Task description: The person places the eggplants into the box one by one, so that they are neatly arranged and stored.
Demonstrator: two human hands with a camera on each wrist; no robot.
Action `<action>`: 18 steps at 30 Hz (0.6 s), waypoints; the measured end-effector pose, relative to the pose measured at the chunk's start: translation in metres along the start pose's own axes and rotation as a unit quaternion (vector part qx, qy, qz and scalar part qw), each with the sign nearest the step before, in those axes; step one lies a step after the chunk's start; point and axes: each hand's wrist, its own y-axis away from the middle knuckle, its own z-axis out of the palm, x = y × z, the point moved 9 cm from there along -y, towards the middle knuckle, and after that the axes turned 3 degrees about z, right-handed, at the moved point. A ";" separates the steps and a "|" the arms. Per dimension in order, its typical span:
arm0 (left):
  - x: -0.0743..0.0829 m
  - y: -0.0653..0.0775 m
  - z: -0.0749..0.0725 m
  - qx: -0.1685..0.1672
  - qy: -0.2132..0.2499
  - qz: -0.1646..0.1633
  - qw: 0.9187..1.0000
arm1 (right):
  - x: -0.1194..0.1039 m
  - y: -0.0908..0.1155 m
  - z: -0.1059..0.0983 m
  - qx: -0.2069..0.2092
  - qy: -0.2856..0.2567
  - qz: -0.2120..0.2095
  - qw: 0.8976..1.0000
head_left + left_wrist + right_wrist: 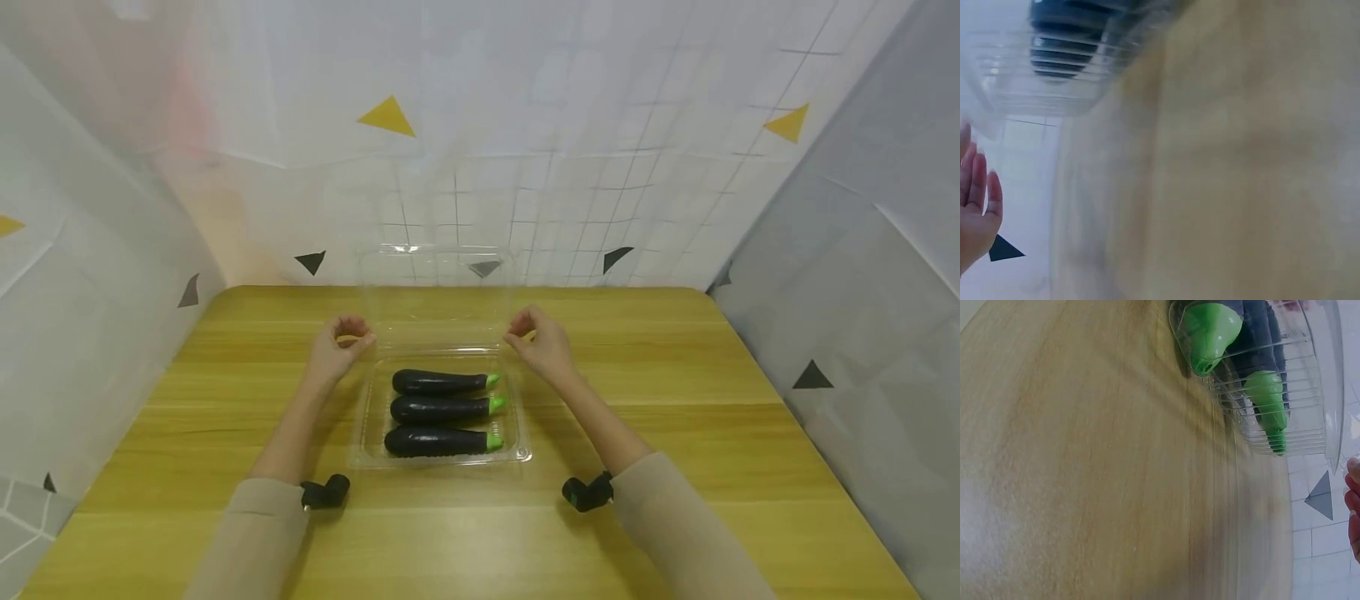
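Note:
Three dark eggplants with green stem ends, one of them nearest the front (pixel 435 441), lie side by side in a clear plastic clamshell box (pixel 517 454). Its see-through lid (pixel 438 333) is raised at the back. My left hand (pixel 341 346) pinches the lid's left edge near the hinge, thumb and fingertips brought together. Opposite it, my right hand (pixel 543 342) pinches the right edge the same way. In the right wrist view, a green stem end (pixel 1266 403) shows through the ribbed wall. The left wrist view is blurred, with a dark eggplant (pixel 1066 37) behind the plastic.
The box sits on a wooden table (pixel 675 500). White sheeting (pixel 480 100) with yellow and black triangles rises behind the table and at both sides. Black wrist mounts (pixel 325 492) stick out from the sleeves, beside the front of the box.

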 end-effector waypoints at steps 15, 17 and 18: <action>0.017 -0.006 -0.007 0.055 0.045 0.007 0.997 | -0.004 0.000 -0.003 0.012 0.023 -0.028 0.999; 0.017 -0.006 -0.007 0.055 0.048 0.006 0.997 | -0.006 -0.001 -0.007 0.020 0.024 -0.030 0.999; 0.017 -0.006 -0.007 0.054 0.049 0.006 0.997 | -0.009 -0.002 -0.010 0.028 0.026 -0.032 0.999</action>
